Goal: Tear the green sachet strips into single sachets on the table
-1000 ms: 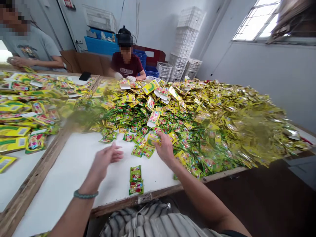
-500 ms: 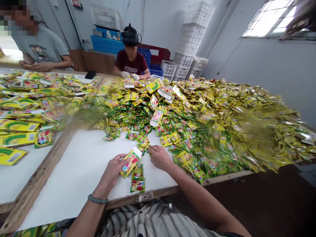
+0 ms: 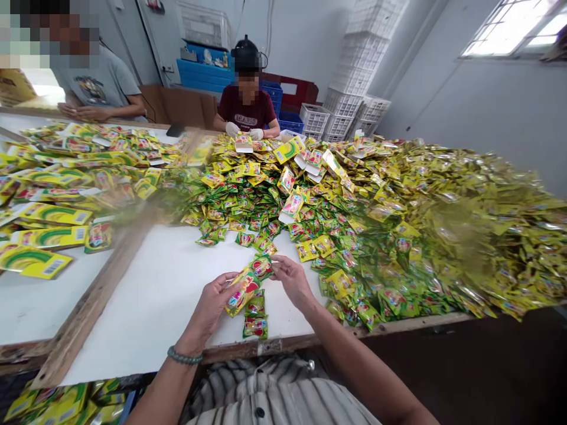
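My left hand [image 3: 215,307] is closed around a small yellow carton [image 3: 241,293] printed with a red fruit picture, tilted up to the right. At the carton's upper end, my right hand [image 3: 290,280] pinches a green candy packet [image 3: 261,267]. The packet meets the box opening; whether part of it is inside, I cannot tell. Just under the carton, two joined green packets [image 3: 256,319] lie on the white tabletop [image 3: 177,283]. A large heap of green and yellow packets [image 3: 319,206] spreads beyond both hands.
Filled-looking yellow cartons [image 3: 53,236] are piled left of a wooden divider [image 3: 101,289]. Two people [image 3: 248,106] sit across the table, one wearing white gloves. White crates [image 3: 345,88] are stacked by the wall. A wooden edge [image 3: 239,349] borders the table in front of me.
My right hand has picked up a green packet from beside the heap and brought it to the carton's upper end. The whole view has shifted slightly.
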Demonstrator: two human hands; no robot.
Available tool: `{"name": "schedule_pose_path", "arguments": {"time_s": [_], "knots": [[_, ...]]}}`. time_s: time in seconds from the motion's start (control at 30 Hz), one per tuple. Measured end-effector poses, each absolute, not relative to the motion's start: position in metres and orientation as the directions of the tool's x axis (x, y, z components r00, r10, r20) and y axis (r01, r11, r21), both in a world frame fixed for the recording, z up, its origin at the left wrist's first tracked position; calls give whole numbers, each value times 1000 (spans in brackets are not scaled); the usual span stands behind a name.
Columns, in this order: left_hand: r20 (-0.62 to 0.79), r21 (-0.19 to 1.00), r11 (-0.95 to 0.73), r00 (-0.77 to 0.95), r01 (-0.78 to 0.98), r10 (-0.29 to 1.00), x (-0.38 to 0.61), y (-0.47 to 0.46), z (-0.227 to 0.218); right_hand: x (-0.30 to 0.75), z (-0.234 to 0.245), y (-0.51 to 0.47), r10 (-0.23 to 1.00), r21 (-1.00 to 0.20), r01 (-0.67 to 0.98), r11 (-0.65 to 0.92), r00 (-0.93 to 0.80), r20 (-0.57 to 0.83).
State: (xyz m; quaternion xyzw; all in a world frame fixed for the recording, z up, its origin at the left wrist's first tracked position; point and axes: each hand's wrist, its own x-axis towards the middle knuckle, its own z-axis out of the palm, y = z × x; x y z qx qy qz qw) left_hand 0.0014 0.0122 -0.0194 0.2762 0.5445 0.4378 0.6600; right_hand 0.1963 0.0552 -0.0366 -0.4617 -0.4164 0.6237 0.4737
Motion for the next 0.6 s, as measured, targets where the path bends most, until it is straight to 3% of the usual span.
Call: {"name": "schedule_pose_path", "arguments": {"time_s": [0.37,0.5,0.6], "knots": [[-468,835,462,56,-297,882,7,9,-14,212,-40,47,955,-966,-46,-255,-170,-244],[-492,819,503,113,-276,863,9,10,-13,217,-38,42,988,-960,274,-60,-123,-97],[-522,791,543,150,-283,839,11,12,-10,221,-34,37,984,-822,543,173,-131,120]]}}
